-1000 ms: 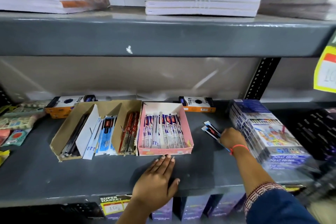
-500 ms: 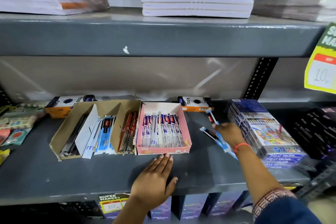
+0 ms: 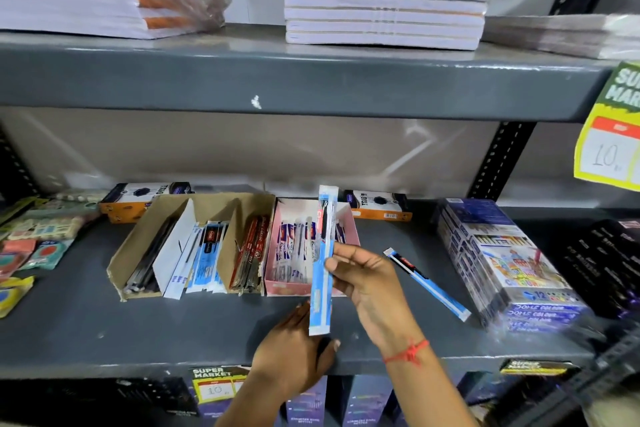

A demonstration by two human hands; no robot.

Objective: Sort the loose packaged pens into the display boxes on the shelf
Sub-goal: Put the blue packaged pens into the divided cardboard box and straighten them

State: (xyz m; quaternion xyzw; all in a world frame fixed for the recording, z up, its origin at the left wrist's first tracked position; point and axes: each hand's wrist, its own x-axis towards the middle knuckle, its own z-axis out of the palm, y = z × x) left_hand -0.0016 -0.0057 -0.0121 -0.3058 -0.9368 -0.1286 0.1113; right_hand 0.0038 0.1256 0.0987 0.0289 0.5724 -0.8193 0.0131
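Right hand: the right hand (image 3: pixel 367 282) is raised over the shelf (image 3: pixel 86 333) in front of the pink box, palm turned left, wrist bent, a red thread around the wrist; thumb and fingers pinch the held pen pack at about its middle
Held pen pack: a long blue-and-white packaged pen (image 3: pixel 322 260), nearly upright, its top end up by the back wall of the pink box and its lower end hanging just above the left hand
Left hand: the left hand (image 3: pixel 294 354) lies low at the shelf's front edge, fingers pointing up toward the bottom of the held pack; whether it touches or grips the pack I cannot tell, the fingertips are hidden behind it
Loose pen pack: a second blue-and-white pack (image 3: pixel 427 284) lies flat and slanted on the shelf, between the right hand and the stack of colour-pencil boxes (image 3: pixel 509 263)
Pink box: an open pink display box (image 3: pixel 277 284) with white-and-blue pen packs lying in it, touching the cardboard box on its left
Cardboard box: a brown divided display box (image 3: pixel 138 253); black pens in the left compartment, blue packs in the middle, red packs in the right one
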